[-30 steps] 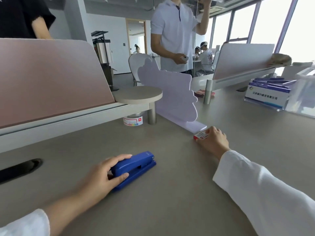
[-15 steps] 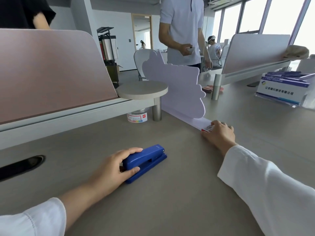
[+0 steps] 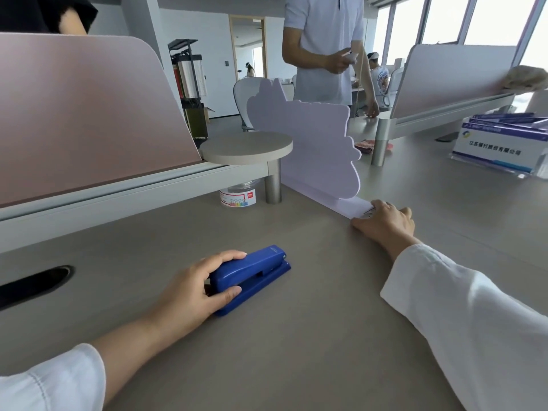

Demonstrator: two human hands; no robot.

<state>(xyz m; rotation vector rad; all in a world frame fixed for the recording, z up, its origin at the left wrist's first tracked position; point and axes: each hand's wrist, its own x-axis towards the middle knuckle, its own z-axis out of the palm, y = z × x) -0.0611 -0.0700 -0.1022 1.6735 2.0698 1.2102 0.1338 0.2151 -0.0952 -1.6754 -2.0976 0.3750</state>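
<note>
Head view. My left hand (image 3: pixel 189 289) grips the rear of the stapler (image 3: pixel 252 274), with the thumb along its near side and the fingers curled over its top. The stapler lies flat on the desk (image 3: pixel 296 351), nose pointing away and to the right.

To the right of the stapler and farther off, my right hand (image 3: pixel 385 223) has its fingers curled over a box (image 3: pixel 367 213). The box is mostly hidden and lies against the foot of the divider (image 3: pixel 311 143). Straight beyond the stapler a tub (image 3: pixel 237 197) stands under the shelf (image 3: pixel 246 146). Far right of the stapler is a leaflet holder (image 3: pixel 498 149).

Likely faults, as judged from this pose:
- My hold is at the hinge end only, so the stapler may pivot or slide if I press or lift carelessly.
- The box is small and lies tight against the divider. Dragging it out could nudge the divider, or the box could slip from my fingertips.
- If the box opens while tilted, its contents could spill across the desk.

Counts:
- stapler: one
- box: one
- divider: one
- tub: one
- shelf: one
- holder: one
- my hands: two, both occupied
</note>
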